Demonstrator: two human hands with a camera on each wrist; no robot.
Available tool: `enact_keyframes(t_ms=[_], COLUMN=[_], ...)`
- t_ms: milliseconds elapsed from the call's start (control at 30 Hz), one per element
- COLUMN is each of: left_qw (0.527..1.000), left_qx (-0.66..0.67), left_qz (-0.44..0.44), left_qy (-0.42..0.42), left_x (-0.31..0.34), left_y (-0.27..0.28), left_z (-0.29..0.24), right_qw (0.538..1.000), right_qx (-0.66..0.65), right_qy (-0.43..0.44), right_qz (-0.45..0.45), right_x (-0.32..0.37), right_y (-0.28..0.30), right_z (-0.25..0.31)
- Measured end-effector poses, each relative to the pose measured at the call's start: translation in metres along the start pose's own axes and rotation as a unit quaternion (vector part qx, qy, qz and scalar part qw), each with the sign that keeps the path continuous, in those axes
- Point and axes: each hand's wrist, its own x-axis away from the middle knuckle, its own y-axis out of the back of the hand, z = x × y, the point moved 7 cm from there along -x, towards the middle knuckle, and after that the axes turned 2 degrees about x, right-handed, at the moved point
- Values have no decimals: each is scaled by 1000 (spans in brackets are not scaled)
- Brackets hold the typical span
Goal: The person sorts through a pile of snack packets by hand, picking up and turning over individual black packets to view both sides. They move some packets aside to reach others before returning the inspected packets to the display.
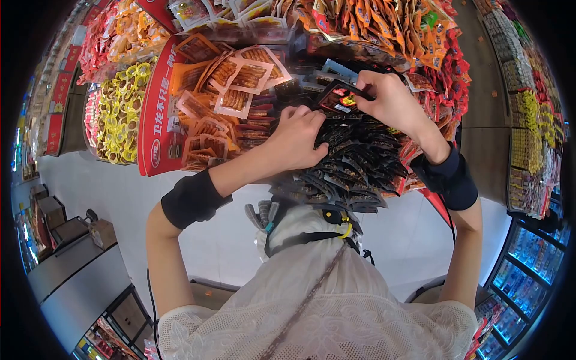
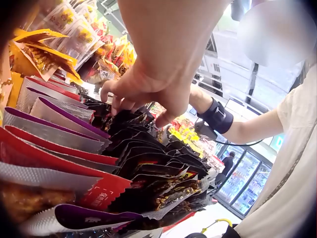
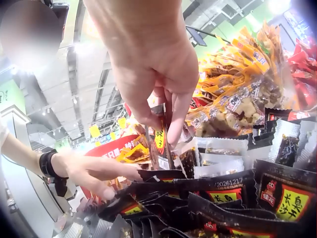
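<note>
My right hand (image 1: pixel 393 105) pinches a black snack packet (image 1: pixel 339 99) with a red and yellow label between thumb and fingers. In the right wrist view that packet (image 3: pixel 161 141) stands upright just over the packed rows. My left hand (image 1: pixel 297 138) lies over the left side of the black packets (image 1: pixel 360 156), its fingers extended and touching their tops. The left wrist view shows the fingertips of this hand (image 2: pixel 148 91) down among the dark packets, with nothing gripped. The black packets stand on edge in tight, overlapping rows.
Left of the black rows are orange packets (image 1: pixel 243 75) and a red display board (image 1: pixel 159 114). Orange bags (image 1: pixel 372 27) pile up behind, and red packets (image 1: pixel 453 90) hang at the right. Clear-backed packets (image 3: pixel 220 148) lie beside the black ones. Shelves (image 1: pixel 486 120) stand farther right.
</note>
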Motion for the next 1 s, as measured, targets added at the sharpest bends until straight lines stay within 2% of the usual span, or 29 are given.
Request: enact_keyframes(t_ms=[133,233,333,433,533,733,833,1000], left_qw=[1000,999,1000,1000,1000,1000,1000,1000], left_qx=[1,-3,-3,-4,1,-4,-7,-12], left_qz=[7,27,17,8,13,16,10,0], left_qy=[11,27,19,11,17,15,12,7], left_x=[0,0,1,2,1,0,1,1], left_y=[-2,-2,-2,-2,-1,-2,-3,-3], left_z=[1,0,0,0,0,1,1,1], right_qw=[998,999,997,996,988,993,981,972], right_qx=[-46,-20,33,46,98,78,165,213], right_qy=[-22,17,68,68,112,87,94,73], right_qz=[21,29,-13,-15,-30,28,41,66], right_x=[-4,-6,-9,-6,0,-3,-5,-8], right_y=[-2,-9,-6,-4,-4,-26,-36,-47], right_z=[-1,-1,-3,1,9,-2,-2,-9])
